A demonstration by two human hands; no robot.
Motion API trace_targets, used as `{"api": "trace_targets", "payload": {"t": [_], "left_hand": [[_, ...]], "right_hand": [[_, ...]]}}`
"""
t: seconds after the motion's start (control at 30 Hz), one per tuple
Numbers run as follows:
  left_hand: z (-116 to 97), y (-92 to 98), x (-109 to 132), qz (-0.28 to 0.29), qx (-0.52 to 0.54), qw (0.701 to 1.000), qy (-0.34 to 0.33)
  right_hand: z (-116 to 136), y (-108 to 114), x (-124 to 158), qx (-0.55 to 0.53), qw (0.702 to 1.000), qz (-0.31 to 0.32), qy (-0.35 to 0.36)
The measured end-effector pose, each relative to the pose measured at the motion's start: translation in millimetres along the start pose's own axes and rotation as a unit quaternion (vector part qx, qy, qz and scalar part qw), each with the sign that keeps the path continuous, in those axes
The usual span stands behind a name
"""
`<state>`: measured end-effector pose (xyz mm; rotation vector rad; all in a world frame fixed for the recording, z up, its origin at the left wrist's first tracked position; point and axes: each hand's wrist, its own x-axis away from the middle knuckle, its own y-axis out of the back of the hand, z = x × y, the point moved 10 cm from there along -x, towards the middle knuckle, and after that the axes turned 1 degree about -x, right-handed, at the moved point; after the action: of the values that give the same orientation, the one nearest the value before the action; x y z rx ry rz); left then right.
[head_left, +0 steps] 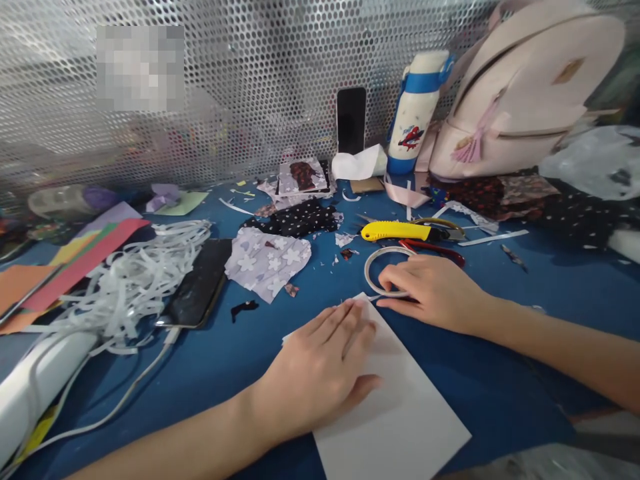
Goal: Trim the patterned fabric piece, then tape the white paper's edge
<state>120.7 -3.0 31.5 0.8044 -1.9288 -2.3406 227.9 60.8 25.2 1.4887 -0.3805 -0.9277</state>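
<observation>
My left hand (320, 367) lies flat, fingers stretched out, on a white sheet of paper (400, 413) on the blue table (240, 373). My right hand (430, 287) rests just beyond the sheet's far corner, fingers curled on a thin roll of double-sided tape (373, 267). A yellow utility knife (395, 231) and red-handled scissors (440, 248) lie right behind the tape.
A phone on a cable (200, 283), a heap of white paper strips (135, 280) and coloured sheets (75, 257) lie left. Fabric scraps (270, 257) sit mid-table. A second phone (351, 120), a bottle (415, 113) and a pink backpack (530, 87) lean on the perforated wall.
</observation>
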Motion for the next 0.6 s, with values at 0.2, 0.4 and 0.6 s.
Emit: {"api": "trace_targets", "payload": {"t": [0.2, 0.4, 0.6], "left_hand": [[-0.1, 0.3, -1.6, 0.003, -0.001, 1.0, -0.002], [-2.2, -3.1, 0.2, 0.012, -0.008, 1.0, -0.002], [-3.4, -7.1, 1.6, 0.028, -0.014, 0.999, -0.006]], "right_hand": [[-2.8, 1.4, 0.1, 0.025, 0.999, -0.025, -0.008], [-2.2, 1.5, -0.8, 0.014, 1.0, -0.023, 0.004], [-4.1, -0.8, -1.5, 0.01, 0.999, -0.012, 0.032]]}}
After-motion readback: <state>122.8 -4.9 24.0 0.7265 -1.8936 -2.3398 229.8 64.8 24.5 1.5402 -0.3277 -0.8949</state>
